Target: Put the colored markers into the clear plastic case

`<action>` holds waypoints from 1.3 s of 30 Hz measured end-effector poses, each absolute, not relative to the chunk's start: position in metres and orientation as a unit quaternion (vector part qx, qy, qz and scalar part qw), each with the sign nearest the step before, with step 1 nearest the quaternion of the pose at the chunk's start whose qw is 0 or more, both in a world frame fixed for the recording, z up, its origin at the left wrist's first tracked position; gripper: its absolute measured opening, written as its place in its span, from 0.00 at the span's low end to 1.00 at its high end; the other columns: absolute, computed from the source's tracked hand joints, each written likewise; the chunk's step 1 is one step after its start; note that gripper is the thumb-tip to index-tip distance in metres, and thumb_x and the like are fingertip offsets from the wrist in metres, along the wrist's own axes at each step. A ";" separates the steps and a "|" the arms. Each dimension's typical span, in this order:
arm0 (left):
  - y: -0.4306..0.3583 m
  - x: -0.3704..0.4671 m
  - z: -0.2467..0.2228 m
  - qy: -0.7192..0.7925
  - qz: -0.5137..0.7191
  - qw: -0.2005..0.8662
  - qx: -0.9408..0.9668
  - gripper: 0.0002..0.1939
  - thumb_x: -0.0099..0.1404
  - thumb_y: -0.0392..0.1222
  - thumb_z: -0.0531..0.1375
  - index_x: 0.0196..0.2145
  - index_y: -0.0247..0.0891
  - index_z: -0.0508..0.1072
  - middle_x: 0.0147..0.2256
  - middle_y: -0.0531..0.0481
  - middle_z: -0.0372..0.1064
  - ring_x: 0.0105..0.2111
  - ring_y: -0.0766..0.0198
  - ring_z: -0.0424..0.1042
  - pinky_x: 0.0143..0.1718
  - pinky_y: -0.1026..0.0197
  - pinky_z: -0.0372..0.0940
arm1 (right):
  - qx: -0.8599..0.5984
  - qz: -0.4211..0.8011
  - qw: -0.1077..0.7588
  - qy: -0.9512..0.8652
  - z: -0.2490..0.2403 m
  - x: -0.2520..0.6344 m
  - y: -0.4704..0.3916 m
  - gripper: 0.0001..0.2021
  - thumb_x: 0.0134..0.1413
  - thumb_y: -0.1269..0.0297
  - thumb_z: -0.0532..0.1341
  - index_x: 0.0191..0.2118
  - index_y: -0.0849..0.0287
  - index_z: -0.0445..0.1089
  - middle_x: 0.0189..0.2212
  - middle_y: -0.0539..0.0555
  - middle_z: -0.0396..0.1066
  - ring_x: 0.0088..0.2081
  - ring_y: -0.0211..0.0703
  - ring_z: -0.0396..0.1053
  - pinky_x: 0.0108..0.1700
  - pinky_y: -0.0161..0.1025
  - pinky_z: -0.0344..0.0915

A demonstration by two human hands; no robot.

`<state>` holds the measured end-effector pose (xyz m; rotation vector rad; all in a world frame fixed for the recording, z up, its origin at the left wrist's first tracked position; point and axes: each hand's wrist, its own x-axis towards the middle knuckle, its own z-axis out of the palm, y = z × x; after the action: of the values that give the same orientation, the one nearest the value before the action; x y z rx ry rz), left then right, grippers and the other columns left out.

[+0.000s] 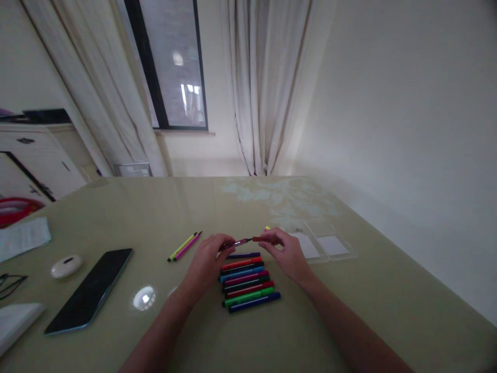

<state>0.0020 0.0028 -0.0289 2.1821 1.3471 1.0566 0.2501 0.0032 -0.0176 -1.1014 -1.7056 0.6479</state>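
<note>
My left hand (209,259) pinches a dark pen (241,242) whose tip points right. In my right hand (283,251) is a dark red cap (257,239), held close to the pen's tip. Below both hands lies a column of several coloured markers, among them an orange one (241,263), a light blue one (243,274), a green one (248,297) and a dark blue one (254,302) nearest me. A yellow marker (182,246) and a pink marker (188,246) lie side by side left of my left hand. Something yellow shows just behind my right hand.
A clear plastic case (333,245) with white inserts lies right of my right hand. On the left are a black phone (91,290), a white oval object (66,266), a black cable (11,285), a cloth (25,238) and a white object (17,324).
</note>
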 end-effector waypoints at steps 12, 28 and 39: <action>-0.003 0.008 -0.027 0.441 0.403 0.163 0.785 0.03 0.69 0.38 0.64 0.40 0.43 0.78 0.35 0.52 0.77 0.38 0.59 0.73 0.42 0.58 0.66 | -0.433 0.307 0.483 -0.696 -0.019 0.255 0.004 0.07 0.55 0.58 0.71 0.35 0.56 0.81 0.31 0.53 0.81 0.34 0.47 0.78 0.40 0.42 0.73; 0.006 -0.005 -0.027 0.512 0.346 0.154 0.771 0.12 0.74 0.46 0.56 0.43 0.42 0.78 0.42 0.48 0.78 0.44 0.57 0.75 0.48 0.56 0.67 | -0.444 0.313 0.415 -0.730 -0.022 0.256 0.008 0.05 0.58 0.63 0.68 0.38 0.56 0.80 0.33 0.53 0.82 0.35 0.45 0.78 0.41 0.40 0.71; 0.011 -0.059 -0.022 0.766 0.079 -0.033 0.637 0.15 0.74 0.46 0.52 0.46 0.39 0.76 0.46 0.40 0.75 0.49 0.45 0.73 0.45 0.49 0.66 | -0.521 0.138 0.341 -0.770 -0.036 0.263 0.017 0.10 0.66 0.64 0.59 0.43 0.58 0.78 0.40 0.57 0.79 0.43 0.48 0.75 0.48 0.43 0.69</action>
<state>-0.0589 0.0108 -0.0218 2.0448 2.4583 0.2533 0.2633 0.0166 -0.0361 -1.3548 -2.0039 0.3593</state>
